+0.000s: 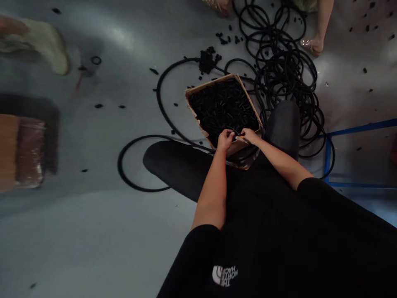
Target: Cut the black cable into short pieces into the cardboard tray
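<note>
Above the near edge of an open cardboard box [192, 108], both of my hands are close together. My left hand [226, 138] is closed in a pinch on what looks like the end of a black rubber hose. A hand's width to the right, my right hand [249, 135] is closed around a small tool with an orange part [242, 135]; its exact kind is too small to tell. Many short black hose pieces [225, 105] fill the box, which stands between my bent legs. Long black hose [159, 89] loops on the floor left of the box.
A big tangle of black hose [285, 70] lies beyond my right knee. Short cut pieces [208, 60] are heaped behind the box, others scattered about. Another person's feet [312, 44] are at the top; a blurred shoe [46, 45] and cardboard box [8, 153] are left. Blue tape [327, 155] marks the floor right.
</note>
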The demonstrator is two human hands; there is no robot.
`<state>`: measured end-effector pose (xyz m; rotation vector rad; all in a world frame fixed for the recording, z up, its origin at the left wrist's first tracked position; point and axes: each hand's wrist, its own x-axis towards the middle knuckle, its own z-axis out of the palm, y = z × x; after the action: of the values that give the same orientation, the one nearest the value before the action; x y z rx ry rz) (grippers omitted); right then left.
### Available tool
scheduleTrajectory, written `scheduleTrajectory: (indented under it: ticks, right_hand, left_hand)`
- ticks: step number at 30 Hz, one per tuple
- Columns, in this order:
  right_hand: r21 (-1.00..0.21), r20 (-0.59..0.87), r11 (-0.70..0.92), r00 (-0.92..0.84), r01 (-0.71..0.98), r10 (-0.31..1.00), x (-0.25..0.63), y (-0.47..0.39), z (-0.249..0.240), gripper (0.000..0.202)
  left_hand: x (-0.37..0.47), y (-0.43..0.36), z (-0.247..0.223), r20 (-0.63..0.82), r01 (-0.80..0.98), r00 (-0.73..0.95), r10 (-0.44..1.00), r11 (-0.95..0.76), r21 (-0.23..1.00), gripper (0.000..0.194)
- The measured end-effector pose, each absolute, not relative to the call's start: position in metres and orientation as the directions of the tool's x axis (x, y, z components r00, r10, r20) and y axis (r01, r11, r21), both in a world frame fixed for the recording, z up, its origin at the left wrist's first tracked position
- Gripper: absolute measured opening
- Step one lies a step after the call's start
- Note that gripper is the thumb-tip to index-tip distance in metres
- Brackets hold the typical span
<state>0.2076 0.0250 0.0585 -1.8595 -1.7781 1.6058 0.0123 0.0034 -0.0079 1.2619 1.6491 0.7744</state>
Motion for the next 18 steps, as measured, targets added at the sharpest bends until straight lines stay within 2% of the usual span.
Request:
scheduleTrajectory:
  ticks: [3,5,9,11,15,18]
  right_hand:
    - [-0.699,-0.599,-0.342,-0.253,0.628,0.760,0.209,0.022,0.062,0.042]
    - [-0.702,-0.617,-0.359,-0.273,0.615,0.738,0.210,0.021,0.061,0.041]
    - [-0.707,-0.495,-0.194,-0.279,0.681,0.823,0.212,0.024,0.056,0.033]
    - [-0.694,-0.448,-0.128,-0.286,0.708,0.847,0.212,0.027,0.056,0.032]
    - [-0.671,-0.462,-0.114,-0.293,0.733,0.837,0.215,0.028,0.060,0.030]
    - [-0.607,-0.472,-0.051,-0.307,0.793,0.827,0.217,0.024,0.061,0.029]
  left_hand:
    - [0.010,0.006,-0.007,-0.317,0.381,-0.095,0.944,0.329,0.864,0.019]
    - [0.011,0.006,-0.005,-0.330,0.356,-0.074,0.941,0.334,0.873,0.026]
    - [0.014,0.004,-0.003,-0.329,0.283,0.025,0.944,0.309,0.908,0.033]
    - [0.012,0.004,-0.005,-0.362,0.252,0.022,0.932,0.345,0.904,0.035]
    - [0.005,0.010,-0.011,-0.428,0.131,-0.119,0.896,0.441,0.888,0.033]
    - [0.001,0.015,-0.015,-0.438,-0.017,-0.267,0.859,0.450,0.893,0.037]
